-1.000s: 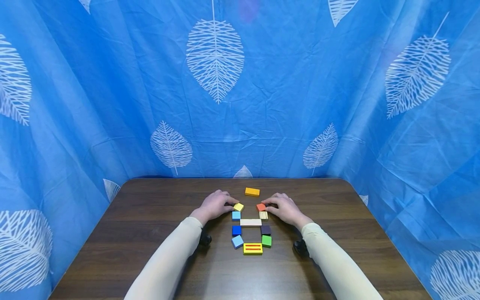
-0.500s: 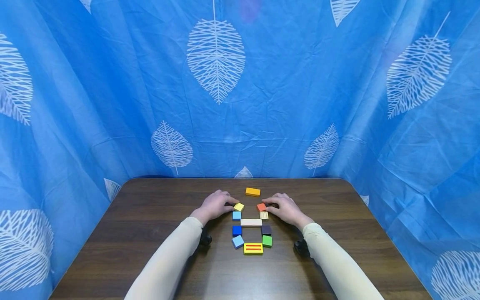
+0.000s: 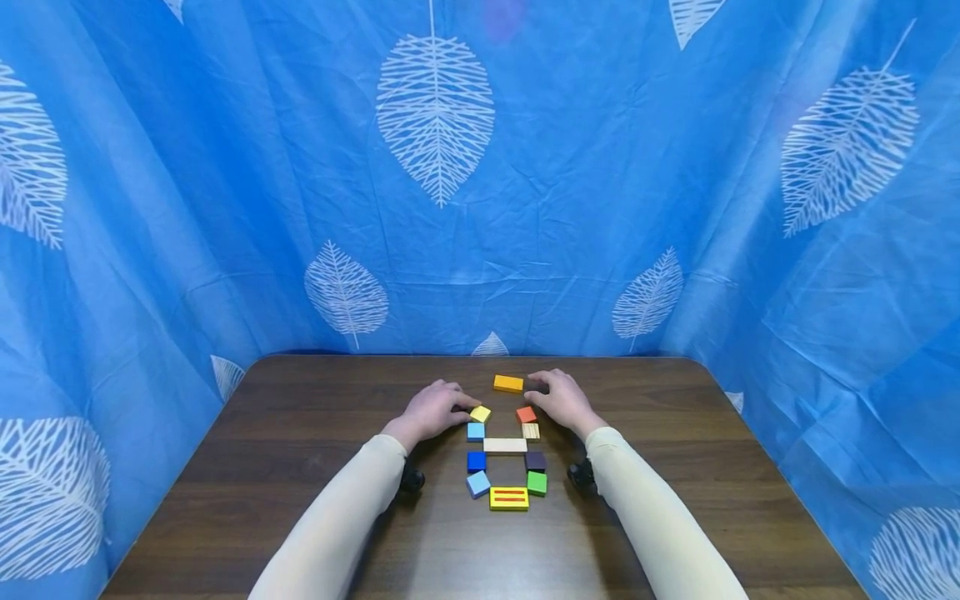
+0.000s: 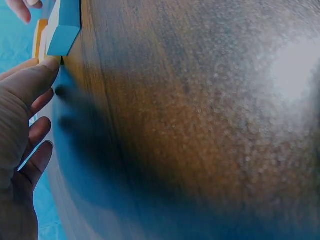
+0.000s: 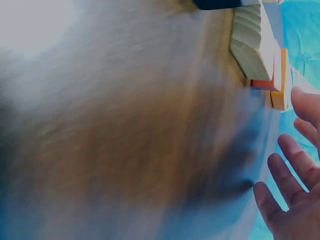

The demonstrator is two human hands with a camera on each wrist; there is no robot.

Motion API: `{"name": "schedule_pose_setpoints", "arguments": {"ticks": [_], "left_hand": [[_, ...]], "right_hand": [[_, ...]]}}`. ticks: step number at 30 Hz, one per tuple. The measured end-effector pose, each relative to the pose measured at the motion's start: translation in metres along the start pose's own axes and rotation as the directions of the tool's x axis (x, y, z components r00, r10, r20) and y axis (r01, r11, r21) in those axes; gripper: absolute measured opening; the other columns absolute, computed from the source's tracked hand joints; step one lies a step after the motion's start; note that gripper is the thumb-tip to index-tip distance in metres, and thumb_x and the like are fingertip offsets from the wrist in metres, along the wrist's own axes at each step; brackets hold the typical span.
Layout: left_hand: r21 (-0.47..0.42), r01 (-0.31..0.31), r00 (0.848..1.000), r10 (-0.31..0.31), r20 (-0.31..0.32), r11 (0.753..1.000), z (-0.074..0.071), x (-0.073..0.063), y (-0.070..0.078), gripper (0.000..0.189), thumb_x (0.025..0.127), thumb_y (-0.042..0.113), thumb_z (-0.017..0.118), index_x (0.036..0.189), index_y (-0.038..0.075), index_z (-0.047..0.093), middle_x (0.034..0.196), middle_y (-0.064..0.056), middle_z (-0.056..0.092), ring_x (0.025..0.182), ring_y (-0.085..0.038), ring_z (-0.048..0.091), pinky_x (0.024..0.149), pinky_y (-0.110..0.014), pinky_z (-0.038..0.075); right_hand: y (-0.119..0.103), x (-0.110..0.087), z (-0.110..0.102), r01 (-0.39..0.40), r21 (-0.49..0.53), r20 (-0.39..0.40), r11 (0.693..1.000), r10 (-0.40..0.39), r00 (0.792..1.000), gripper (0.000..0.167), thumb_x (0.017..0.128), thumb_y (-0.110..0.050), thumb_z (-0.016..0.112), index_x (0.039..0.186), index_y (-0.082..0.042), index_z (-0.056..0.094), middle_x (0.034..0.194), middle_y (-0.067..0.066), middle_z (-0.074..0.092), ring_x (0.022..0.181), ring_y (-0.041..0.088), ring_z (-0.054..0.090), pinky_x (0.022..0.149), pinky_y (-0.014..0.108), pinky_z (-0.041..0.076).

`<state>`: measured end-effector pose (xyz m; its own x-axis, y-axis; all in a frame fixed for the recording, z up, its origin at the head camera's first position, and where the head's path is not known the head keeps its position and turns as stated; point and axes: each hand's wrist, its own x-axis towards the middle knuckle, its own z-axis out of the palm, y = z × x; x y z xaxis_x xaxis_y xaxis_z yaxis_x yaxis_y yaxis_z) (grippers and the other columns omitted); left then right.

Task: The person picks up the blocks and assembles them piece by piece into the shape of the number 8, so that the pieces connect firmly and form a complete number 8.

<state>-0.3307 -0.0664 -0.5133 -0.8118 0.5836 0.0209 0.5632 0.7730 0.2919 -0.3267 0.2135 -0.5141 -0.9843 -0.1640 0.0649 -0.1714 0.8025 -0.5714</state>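
Note:
My left hand pinches the small yellow block at its left side; the left wrist view shows the thumb on it, mostly hidden behind the light blue block. My right hand holds nothing, its fingers apart. It hovers just right of the orange block and beyond the red block. In the right wrist view, the orange block lies past the ridged wooden block, with a gap to the fingers.
Between the forearms lie a long pale block, a dark blue block, a dark purple block, a light blue block, a green block and a yellow red-striped block. A blue curtain hangs behind the brown table.
My right hand has let go of the red block and moved away from me, up beside the orange block. The left hand stays at the yellow block.

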Motion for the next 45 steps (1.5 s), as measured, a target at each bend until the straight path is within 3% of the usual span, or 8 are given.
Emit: {"name": "schedule_pose_setpoints", "arguments": {"ticks": [10, 21, 31, 45], "left_hand": [[0.005, 0.001, 1.0, -0.001, -0.004, 1.0, 0.001, 0.0, -0.001, 0.034, 0.099, 0.033, 0.07, 0.133, 0.03, 0.071, 0.112, 0.005, 0.068, 0.098, -0.016, 0.054, 0.086, -0.033, 0.048], [-0.008, 0.008, 1.0, -0.008, -0.003, 1.0, 0.002, -0.001, -0.002, 0.033, 0.099, 0.033, 0.069, 0.133, 0.029, 0.071, 0.112, 0.005, 0.068, 0.097, -0.016, 0.053, 0.085, -0.033, 0.047], [0.003, 0.015, 1.0, -0.015, -0.004, 1.0, 0.003, -0.002, 0.0, 0.034, 0.1, 0.032, 0.069, 0.133, 0.03, 0.07, 0.114, 0.004, 0.068, 0.1, -0.016, 0.054, 0.087, -0.034, 0.048], [0.004, 0.019, 1.0, -0.019, -0.011, 1.0, 0.004, -0.003, 0.0, 0.034, 0.1, 0.033, 0.068, 0.134, 0.031, 0.07, 0.115, 0.004, 0.067, 0.1, -0.016, 0.054, 0.087, -0.034, 0.048]], "right_hand": [[-0.016, 0.016, 0.001, -0.045, -0.101, 0.029, 0.994, 0.048, 0.998, 0.041, 0.097, -0.026, 0.072, 0.134, -0.006, 0.066, 0.13, 0.014, 0.064, 0.121, 0.035, 0.054, 0.103, 0.052, 0.044], [-0.018, 0.025, 0.011, -0.071, -0.191, 0.015, 0.979, 0.075, 0.997, 0.038, 0.097, -0.028, 0.073, 0.13, -0.01, 0.069, 0.128, 0.013, 0.065, 0.118, 0.035, 0.055, 0.099, 0.055, 0.044], [-0.017, 0.024, 0.013, -0.09, -0.196, -0.001, 0.976, 0.091, 0.996, 0.032, 0.097, -0.027, 0.072, 0.123, -0.009, 0.073, 0.123, 0.012, 0.066, 0.112, 0.033, 0.056, 0.099, 0.052, 0.045], [-0.014, 0.016, 0.01, -0.053, -0.164, 0.002, 0.985, 0.054, 0.999, 0.029, 0.099, -0.026, 0.07, 0.123, -0.011, 0.074, 0.126, 0.011, 0.065, 0.116, 0.033, 0.055, 0.1, 0.053, 0.044]]}}
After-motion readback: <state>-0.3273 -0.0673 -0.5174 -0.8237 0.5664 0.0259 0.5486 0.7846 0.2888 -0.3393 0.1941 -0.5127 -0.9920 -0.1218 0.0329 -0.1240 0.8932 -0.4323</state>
